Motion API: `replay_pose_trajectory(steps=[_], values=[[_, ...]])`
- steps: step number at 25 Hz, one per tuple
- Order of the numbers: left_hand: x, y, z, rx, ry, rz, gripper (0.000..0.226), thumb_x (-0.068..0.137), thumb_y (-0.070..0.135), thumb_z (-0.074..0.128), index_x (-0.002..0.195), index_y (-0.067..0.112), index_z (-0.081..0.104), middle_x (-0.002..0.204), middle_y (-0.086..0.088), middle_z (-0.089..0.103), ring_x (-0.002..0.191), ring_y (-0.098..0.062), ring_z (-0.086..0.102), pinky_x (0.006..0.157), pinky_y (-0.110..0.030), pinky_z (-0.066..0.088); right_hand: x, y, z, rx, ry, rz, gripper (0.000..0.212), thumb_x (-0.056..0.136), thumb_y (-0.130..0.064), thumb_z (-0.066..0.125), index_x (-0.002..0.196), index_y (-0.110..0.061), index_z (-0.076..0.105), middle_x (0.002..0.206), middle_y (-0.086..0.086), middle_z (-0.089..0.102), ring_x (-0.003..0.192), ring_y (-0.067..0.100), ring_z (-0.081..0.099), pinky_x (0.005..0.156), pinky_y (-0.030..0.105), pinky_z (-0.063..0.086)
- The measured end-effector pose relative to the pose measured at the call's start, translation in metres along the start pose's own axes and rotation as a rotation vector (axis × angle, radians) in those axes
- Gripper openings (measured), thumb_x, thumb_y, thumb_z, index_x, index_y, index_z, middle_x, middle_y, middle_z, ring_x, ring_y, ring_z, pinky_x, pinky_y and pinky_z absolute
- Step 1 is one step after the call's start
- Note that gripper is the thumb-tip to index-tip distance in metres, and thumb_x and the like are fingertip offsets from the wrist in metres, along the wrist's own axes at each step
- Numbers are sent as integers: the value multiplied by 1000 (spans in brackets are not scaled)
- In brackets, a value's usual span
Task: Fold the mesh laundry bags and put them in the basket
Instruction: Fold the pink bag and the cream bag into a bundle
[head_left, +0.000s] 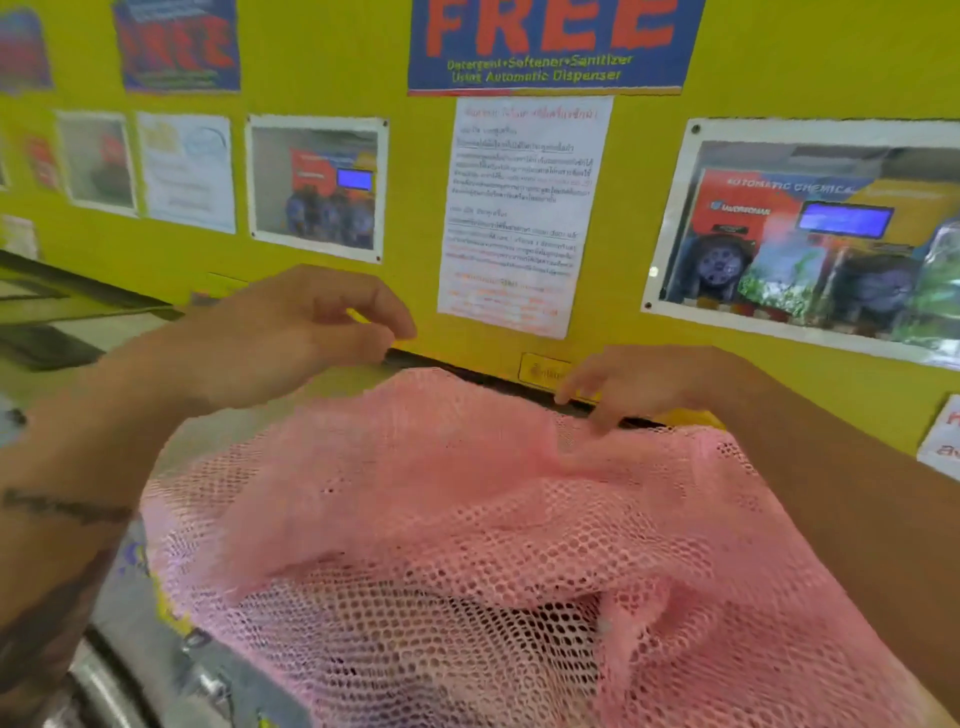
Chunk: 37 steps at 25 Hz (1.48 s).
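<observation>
A pink mesh laundry bag lies spread and rumpled over the surface in front of me, filling the lower middle of the view. My left hand hovers above its far left edge with fingers loosely curled, holding nothing. My right hand reaches to the bag's far edge, its fingertips touching the mesh near the wall. No basket is in view.
A yellow wall with posters and notices stands right behind the bag. A blue and red FREE sign hangs at top centre. A metal machine edge shows at the lower left.
</observation>
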<state>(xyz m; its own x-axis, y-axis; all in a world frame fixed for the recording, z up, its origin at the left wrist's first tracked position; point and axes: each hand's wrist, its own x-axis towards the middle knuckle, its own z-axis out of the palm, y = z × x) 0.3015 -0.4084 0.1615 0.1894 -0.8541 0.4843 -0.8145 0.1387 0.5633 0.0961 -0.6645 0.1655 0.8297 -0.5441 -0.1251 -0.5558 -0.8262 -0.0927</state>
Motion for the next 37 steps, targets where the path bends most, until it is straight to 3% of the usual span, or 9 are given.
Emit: replay_pose_trajectory(steps=[3,7,11,14,20,25,30,33,37], values=[[-5,-23,1,121,103,-175,13,92,33,59,98,39,68,96,7,71,78,-15,64,73,-38,46,18,-11,6,33,213,-13,45,88,-22,65,132,-23,57,138,2,51,124,22,48,96,35,42],[-20,-41,9,371,-284,-449,65,72,83,39,120,44,56,112,21,59,102,-3,57,94,-33,43,54,-28,23,54,223,-82,37,91,-3,49,120,-20,66,128,6,59,104,18,55,75,26,47],[-35,-47,37,299,-380,-389,72,61,91,41,107,42,66,93,26,64,86,6,60,81,-26,49,91,-59,42,111,154,-168,33,93,-9,52,115,-25,70,128,0,62,106,12,59,89,29,49],[-42,-46,42,155,-421,-343,66,65,88,45,103,38,66,101,15,68,92,-6,63,88,-40,52,108,-88,60,28,-57,-281,46,86,-13,58,129,-29,60,114,-17,54,94,0,52,74,19,41],[-56,-58,27,56,-526,-348,76,63,81,62,132,61,37,115,34,56,103,14,54,88,-17,46,122,-93,23,-253,9,-341,8,85,-20,60,80,-27,60,88,-6,57,84,20,55,66,36,44],[-53,-74,27,-19,-303,-410,70,79,42,69,131,67,30,103,13,65,91,3,58,86,-32,50,149,-68,-50,-340,570,-51,12,78,-16,52,91,-17,51,80,4,52,64,19,49,52,28,35],[-52,-91,-1,-59,100,-428,47,93,14,59,114,56,59,74,6,70,65,-16,64,65,-29,54,191,-72,-31,-289,210,0,9,79,-8,50,70,-7,52,64,6,49,51,18,45,44,22,33],[-56,-105,-24,-17,239,-490,40,93,13,57,107,49,65,68,3,71,50,-11,49,48,-22,43,221,-79,-15,-186,443,-13,8,81,-8,54,88,-5,56,75,8,52,64,23,54,51,28,40],[-58,-126,-31,24,367,-621,31,96,21,56,121,37,60,95,-2,72,69,-19,66,75,-37,55,235,-97,5,-126,373,-2,48,84,-27,64,123,0,54,100,15,63,76,26,60,61,33,49]])
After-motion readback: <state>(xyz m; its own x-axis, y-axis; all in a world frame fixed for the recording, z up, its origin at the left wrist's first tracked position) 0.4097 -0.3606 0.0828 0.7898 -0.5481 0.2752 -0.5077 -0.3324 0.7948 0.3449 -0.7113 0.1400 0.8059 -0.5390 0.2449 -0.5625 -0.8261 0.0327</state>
